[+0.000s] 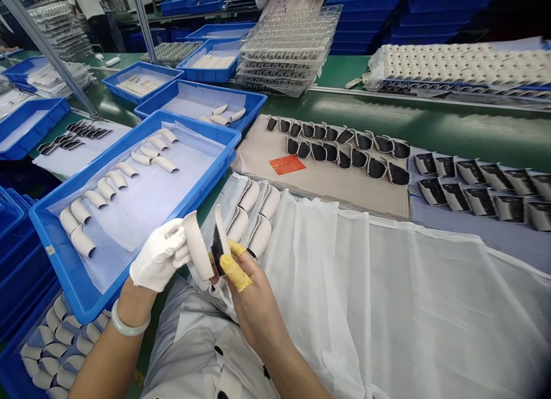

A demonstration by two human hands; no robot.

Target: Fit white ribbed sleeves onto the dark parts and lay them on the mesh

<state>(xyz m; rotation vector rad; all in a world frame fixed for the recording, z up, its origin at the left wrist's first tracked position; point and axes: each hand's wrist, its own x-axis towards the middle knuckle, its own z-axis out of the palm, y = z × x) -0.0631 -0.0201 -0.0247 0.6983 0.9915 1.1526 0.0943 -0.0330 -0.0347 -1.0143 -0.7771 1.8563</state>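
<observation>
My left hand [158, 261], in a white glove, is closed round a curved white plastic shell [197, 244] held upright. My right hand [249, 293], bare with yellow finger cots, pinches a second shell [219, 238] with a dark inner face, right beside the first. Both hands hover over the near edge of a white cloth [387, 307]. A few more white shells [253, 215] lie stacked just beyond my hands. To the left, a blue tray [206, 175] lined with film holds a row of white shells [116, 181].
Dark-faced shells [344, 149] lie in rows on a beige mat, more on the right [482, 189]. Blue trays [202, 100] and a stack of clear blister trays [288, 49] stand behind. A tray of shells [51, 347] sits at the lower left. People stand at the back.
</observation>
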